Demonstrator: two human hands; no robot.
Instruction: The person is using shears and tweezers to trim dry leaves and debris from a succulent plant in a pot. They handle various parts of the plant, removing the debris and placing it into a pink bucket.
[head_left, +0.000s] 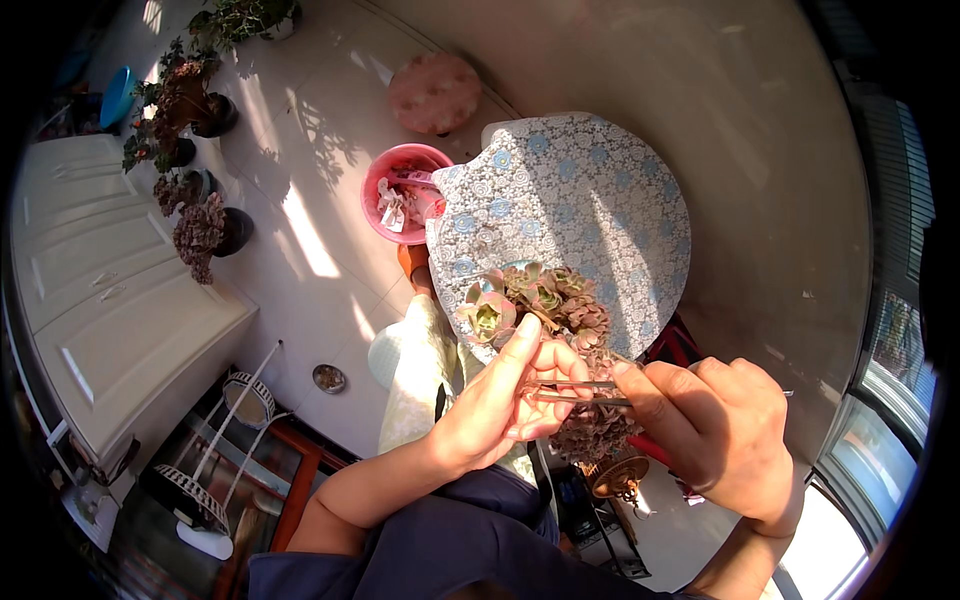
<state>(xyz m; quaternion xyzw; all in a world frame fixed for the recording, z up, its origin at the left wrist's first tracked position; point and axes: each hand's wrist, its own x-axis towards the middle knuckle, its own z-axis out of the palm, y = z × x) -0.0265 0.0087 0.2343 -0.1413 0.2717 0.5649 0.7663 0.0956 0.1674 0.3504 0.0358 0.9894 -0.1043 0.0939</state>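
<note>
My right hand (716, 431) grips a pair of metal tweezers (604, 400), their two arms apart and the tips pointing left. Those tips reach over the palm of my left hand (502, 397), which is cupped and turned up with its fingers curled. Whether small bits lie in that palm is hard to tell. Just beyond my left thumb stands a succulent plant (551, 289) with several green and pinkish rosettes. Its brownish rosettes (589, 431) hang down behind my hands. The pot is mostly hidden; a sliver of blue-green rim shows behind the leaves.
A round table with a flowered cloth (517, 191) holds the plant. Beside it are a pink bin (371, 199) with waste inside and a pink-covered round stool (435, 91). Potted plants (202, 229) line the floor by white cabinets (112, 247). A white-railed rack (247, 397) stands lower left.
</note>
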